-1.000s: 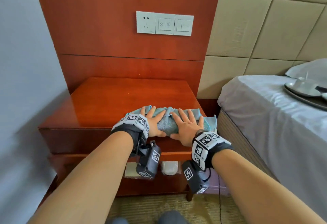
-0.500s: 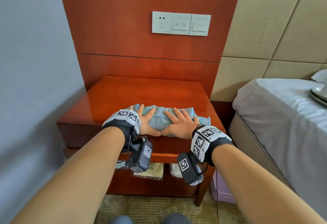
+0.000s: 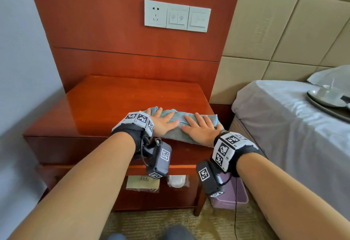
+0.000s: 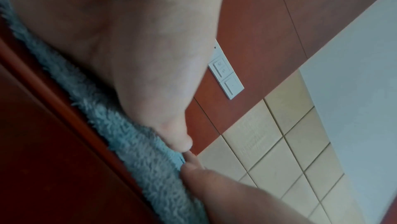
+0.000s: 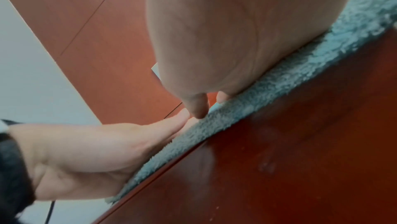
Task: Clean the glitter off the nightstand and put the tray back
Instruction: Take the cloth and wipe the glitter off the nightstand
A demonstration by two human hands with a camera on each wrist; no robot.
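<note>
A folded light-blue cloth (image 3: pixel 178 131) lies along the front edge of the red-brown nightstand (image 3: pixel 132 99). My left hand (image 3: pixel 162 122) and my right hand (image 3: pixel 200 129) press flat on it side by side, fingers straight and pointing at the wall. In the left wrist view my left hand (image 4: pixel 133 54) lies on the fluffy cloth (image 4: pixel 133 144). The right wrist view shows my right hand (image 5: pixel 210 41) on the cloth (image 5: pixel 279 81), with my left hand (image 5: pixel 86 151) beside it. A silver tray (image 3: pixel 327 99) sits on the bed at the right edge. A few tiny specks dot the nightstand top.
A white-sheeted bed (image 3: pixel 284 129) stands right of the nightstand. A socket-and-switch panel (image 3: pixel 177 16) is on the wood wall panel above. A purple bin (image 3: pixel 233 194) stands on the carpet between nightstand and bed. Wrapped items (image 3: pixel 142 183) lie on the nightstand's lower shelf.
Both hands stay flat on the cloth at the nightstand's front edge. The cloth now reaches slightly over that edge, and the view has shifted, bringing the tray on the bed back in.
</note>
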